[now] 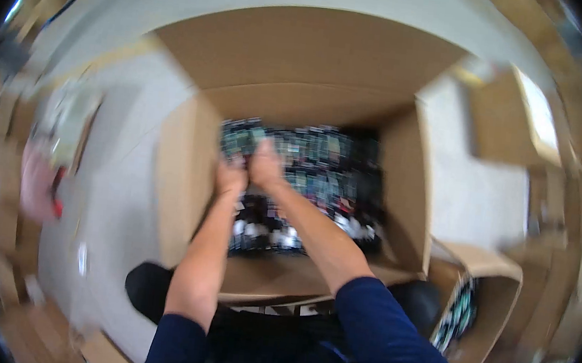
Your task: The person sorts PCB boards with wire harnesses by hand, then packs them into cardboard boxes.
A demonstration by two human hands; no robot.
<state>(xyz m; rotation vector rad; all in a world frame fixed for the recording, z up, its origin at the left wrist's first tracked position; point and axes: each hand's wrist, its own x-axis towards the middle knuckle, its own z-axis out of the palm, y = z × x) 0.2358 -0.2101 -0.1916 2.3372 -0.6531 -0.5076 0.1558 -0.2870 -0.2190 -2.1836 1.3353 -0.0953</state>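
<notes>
A large open cardboard box (319,50) stands in front of me, partly filled with many small dark packages (319,149) with teal and white print. Both my arms reach into it. At the far left corner, my left hand (232,174) and my right hand (264,163) are close together around a bunch of dark packages (242,136). The left hand is at the near side of the bunch, the right hand at its right side. Motion blurs the fingers, and the packages' exact kind cannot be made out.
A smaller open box (497,274) with similar packages stands at my right. Another carton (507,115) sits on the floor at far right. To the left lie a pink item (39,180) and a clear, bottle-like object (82,259). Stacked cartons line both sides.
</notes>
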